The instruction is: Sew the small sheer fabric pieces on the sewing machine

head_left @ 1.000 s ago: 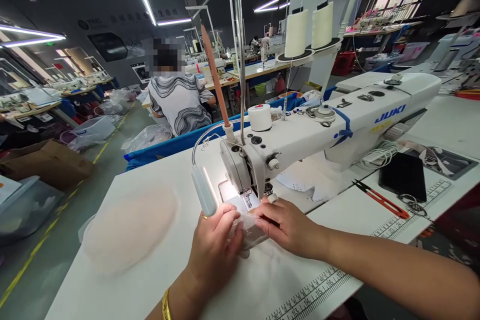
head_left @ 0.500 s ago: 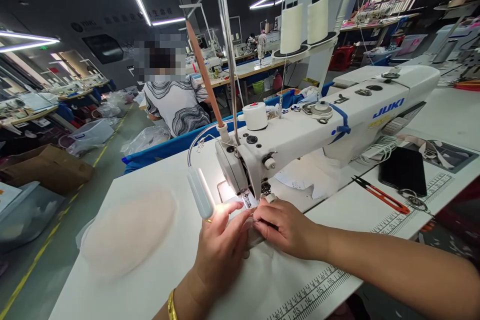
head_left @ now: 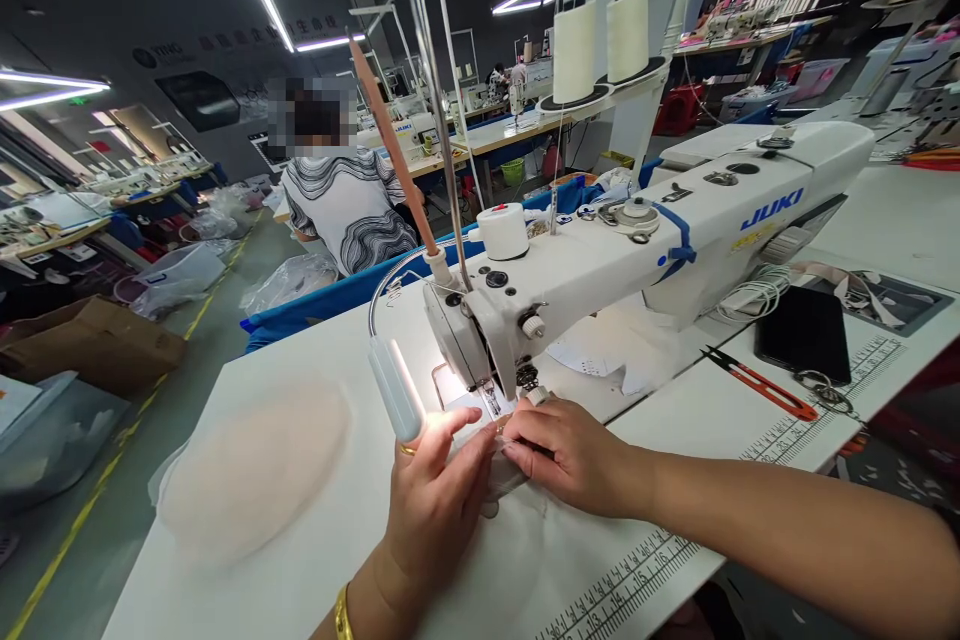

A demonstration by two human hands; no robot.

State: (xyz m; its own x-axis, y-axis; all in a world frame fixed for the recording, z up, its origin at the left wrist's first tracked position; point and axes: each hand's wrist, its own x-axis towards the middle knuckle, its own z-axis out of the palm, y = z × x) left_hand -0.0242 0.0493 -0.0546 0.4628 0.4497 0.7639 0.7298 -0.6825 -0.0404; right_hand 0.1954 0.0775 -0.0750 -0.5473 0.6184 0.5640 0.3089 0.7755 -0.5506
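My left hand and my right hand meet just in front of the presser foot of a white sewing machine. Between their fingertips is a piece of thin, sheer pale fabric, which spreads toward me over the table and is hard to see against it. The right fingers are closed on its edge. My left index finger presses the fabric beside them, with the thumb raised apart near the needle. My fingers hide the exact grip. A small lit lamp hangs close to my left fingers.
Pale sheer fabric pieces lie on the left of the table. At right are orange thread snips, a black phone and keys. Thread cones stand behind the machine. A person sits beyond the table.
The whole view has shifted slightly, so things appear a little farther left. Both hands keep nearly the same place and grip at the presser foot.
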